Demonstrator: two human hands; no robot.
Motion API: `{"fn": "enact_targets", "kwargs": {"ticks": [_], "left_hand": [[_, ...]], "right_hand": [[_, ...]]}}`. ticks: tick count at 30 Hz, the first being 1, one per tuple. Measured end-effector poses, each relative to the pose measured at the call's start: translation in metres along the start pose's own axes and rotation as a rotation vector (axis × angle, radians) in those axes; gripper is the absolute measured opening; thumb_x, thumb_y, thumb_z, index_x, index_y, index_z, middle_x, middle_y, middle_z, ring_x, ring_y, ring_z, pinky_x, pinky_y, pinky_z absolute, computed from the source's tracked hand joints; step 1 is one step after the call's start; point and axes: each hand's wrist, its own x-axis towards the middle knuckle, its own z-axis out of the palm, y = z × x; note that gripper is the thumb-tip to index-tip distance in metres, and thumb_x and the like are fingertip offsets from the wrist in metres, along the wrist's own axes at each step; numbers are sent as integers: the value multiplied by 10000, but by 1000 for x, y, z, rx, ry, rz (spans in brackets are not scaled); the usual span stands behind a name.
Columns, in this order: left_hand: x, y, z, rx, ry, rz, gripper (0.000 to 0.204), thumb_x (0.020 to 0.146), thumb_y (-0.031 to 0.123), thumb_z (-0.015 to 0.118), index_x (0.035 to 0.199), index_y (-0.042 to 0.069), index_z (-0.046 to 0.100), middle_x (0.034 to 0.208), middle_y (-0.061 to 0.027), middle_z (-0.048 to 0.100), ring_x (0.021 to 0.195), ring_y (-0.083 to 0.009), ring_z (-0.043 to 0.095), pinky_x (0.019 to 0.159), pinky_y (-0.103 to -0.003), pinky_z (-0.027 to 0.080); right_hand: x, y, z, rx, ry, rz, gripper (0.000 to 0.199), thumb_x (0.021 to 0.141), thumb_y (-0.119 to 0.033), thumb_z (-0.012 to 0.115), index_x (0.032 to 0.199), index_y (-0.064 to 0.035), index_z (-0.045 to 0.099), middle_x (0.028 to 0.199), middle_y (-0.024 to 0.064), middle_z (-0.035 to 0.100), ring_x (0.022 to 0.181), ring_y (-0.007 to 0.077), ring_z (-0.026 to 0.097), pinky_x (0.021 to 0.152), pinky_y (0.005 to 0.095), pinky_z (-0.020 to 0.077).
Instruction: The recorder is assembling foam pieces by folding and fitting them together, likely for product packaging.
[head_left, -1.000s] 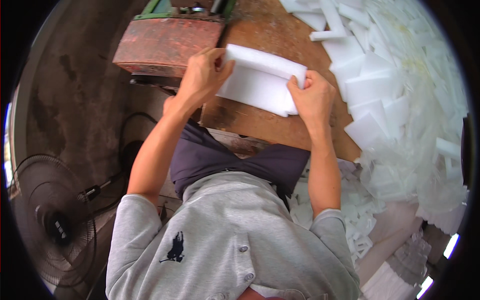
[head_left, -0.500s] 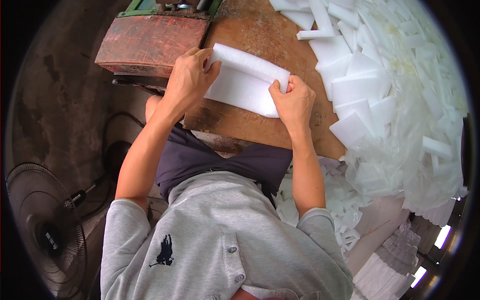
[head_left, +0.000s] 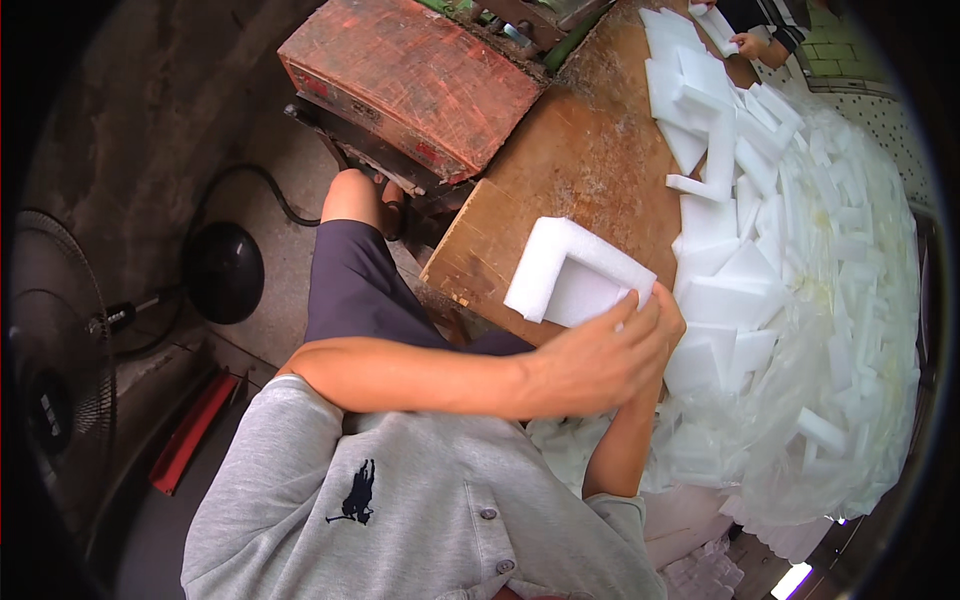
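Going L to R: fan (head_left: 55,400) at far left, its black round base (head_left: 223,272) on the floor, then the worn red box (head_left: 415,80) at approx 10–11 o'c from the foam, up against the bench (head_left: 482,232). White foam piece (head_left: 540,270) is at the bench's near edge, w/ that edge running just past its 7–8 o'c end; can't tell if it rests flat or is held a bit up. Raised strips on its left & far sides, recess btwn; the long far strip runs approx 10 to 4 o'c, the short one 1 to 7. Key relation — both hands are bunched at the foam's 4–5 o'c end, so most of it lies at 10–11 o'c from them, w/ the left end untouched. Left hand (head_left: 612,358) comes right across the body, over the right forearm, and is nearer the foam's middle: fingers bent at the nr-right corner, touching by the look of it, firm grip or not can't tell. Right hand (head_left: 672,318) is mostly hidden behind it, fingers at the right end, grip unclear. Wood top extends 11 to 1 o'c beyond the foam; loose foam pile (head_left: 715,258) bounds it at 2–3 o'c, near the right hand. Co-worker's hand (head_left: 748,45) shows at 1 o'c, well apart.
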Motion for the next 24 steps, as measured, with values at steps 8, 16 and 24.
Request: {"fn": "enact_targets", "kwargs": {"ticks": [8,16,24], "left_hand": [[-10,-92,29,-98,-197,-143,541,878,184,592,1416,162,542,1501,-161,452,1442,-341,354,1201,-510,243],[7,-89,45,-78,-256,-60,626,875,101,515,1494,169,452,1497,-158,456,1401,-346,418,1180,-473,286],[14,-91,14,-158,-193,-177,599,913,214,625,1477,109,453,1489,-209,447,1425,-380,368,1195,-486,258]], "right_hand": [[-9,-36,-2,-260,-8,-20,216,815,-159,747,964,-13,691,671,132,517,577,312,531,538,444,430],[-15,-20,2,-220,102,33,202,775,-109,751,919,13,679,633,124,471,535,301,500,495,427,406],[-3,-21,-5,-131,71,-36,203,774,-125,763,754,5,608,598,139,445,509,306,454,485,416,372]]}}
